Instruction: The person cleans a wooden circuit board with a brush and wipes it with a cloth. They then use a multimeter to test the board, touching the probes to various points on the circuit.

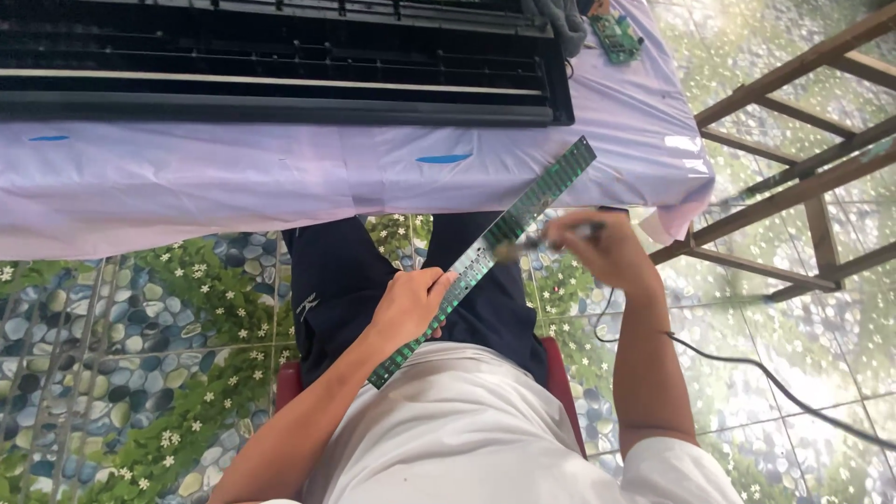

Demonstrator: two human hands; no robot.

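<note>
- Left hand (408, 306): closed w/ fingers wrapped round the lower part of one long narrow green circuit-board strip (485, 257); thumb on its upper face.
- Strip runs diagonally, low end near the white shirt (448, 420), top end up against the edge of the pale lilac plastic table sheet (280, 187). It lies between both hands, over the lap.
- Right hand (607, 247): closed on one thin pen-like soldering tool (551, 238); tip touches the strip's mid part, just above the left hand.
- One black cord (747, 369) trails from near the right wrist across the floor.
- On table: one large black slatted plastic housing (280, 65), one small green circuit board (614, 35) at far right corner.
- Two blue marks on sheet.
- One wooden frame (803, 168) at right.
</note>
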